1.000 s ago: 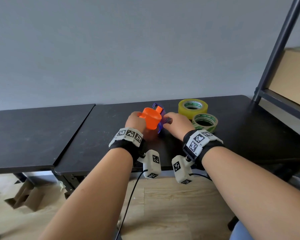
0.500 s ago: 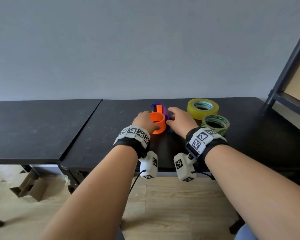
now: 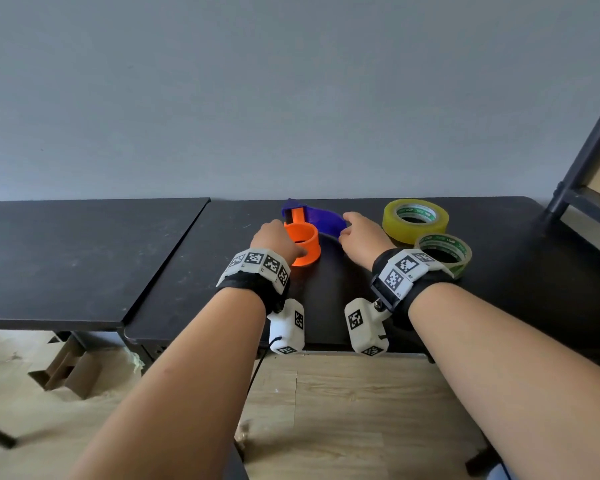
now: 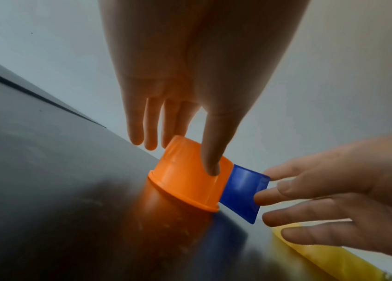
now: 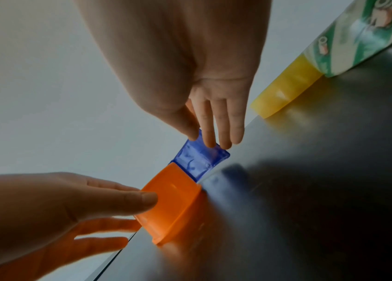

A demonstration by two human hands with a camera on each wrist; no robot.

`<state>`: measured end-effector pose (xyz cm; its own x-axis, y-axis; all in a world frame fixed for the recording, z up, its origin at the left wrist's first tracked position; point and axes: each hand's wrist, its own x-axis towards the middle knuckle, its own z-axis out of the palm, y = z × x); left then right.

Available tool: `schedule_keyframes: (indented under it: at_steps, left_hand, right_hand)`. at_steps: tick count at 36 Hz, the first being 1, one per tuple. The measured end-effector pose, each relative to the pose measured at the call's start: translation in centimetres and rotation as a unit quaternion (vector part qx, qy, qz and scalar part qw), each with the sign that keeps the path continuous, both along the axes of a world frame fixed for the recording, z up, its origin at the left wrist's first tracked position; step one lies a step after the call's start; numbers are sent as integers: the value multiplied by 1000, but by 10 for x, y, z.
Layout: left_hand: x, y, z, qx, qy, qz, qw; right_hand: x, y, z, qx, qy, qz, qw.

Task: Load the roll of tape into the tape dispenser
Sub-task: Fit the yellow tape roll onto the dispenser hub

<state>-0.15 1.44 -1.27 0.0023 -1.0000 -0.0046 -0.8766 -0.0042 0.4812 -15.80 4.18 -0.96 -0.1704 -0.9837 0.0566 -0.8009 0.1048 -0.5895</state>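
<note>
Steadying the tape dispenser (image 3: 312, 226) on the worktop (image 3: 187, 271), both hands on it
Your left hand (image 3: 274, 239) pinches its orange hub (image 3: 302, 245); your right hand (image 3: 362, 237) pinches the blue tail, long axis running left-right. The yellow tape roll (image 3: 415, 220) lies just right, nearest your right hand

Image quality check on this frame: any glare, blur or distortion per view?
Head: sharp, even light, wide-angle bend at the table edges and shelf post. Left wrist: strong fisheye; the glossy table mirrors the orange spool and blue dispenser; foreground dark and soft, yellow roll blurred. Right wrist: same reflections, backlit palm dim, green roll out of focus at the corner.
</note>
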Motion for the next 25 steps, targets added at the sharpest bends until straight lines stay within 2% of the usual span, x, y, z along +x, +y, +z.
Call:
schedule_keyframes:
  at_steps: [5,11,15,20,22,25]
  left_hand:
    - [-7,3,1,-3,-2,8,1000]
    - [-28,4,9,-61,14,-28,998]
    - [-47,3,15,-69,6,-59,996]
    - [-68,0,21,-83,-23,-89,992]
    - [-78,-3,24,-91,-30,-96,991]
    - [-81,-4,22,-98,-36,-98,990]
  right_hand:
    - [-5,-1,-1,-2,-4,5,1000]
    - [-37,-4,6,-13,3,-20,1000]
    - [-63,-8,13,9,73,-31,997]
    - [-81,-11,16,22,225,-75,971]
    - [-86,-16,18,38,252,-71,965]
    - [-84,-19,18,89,239,-66,965]
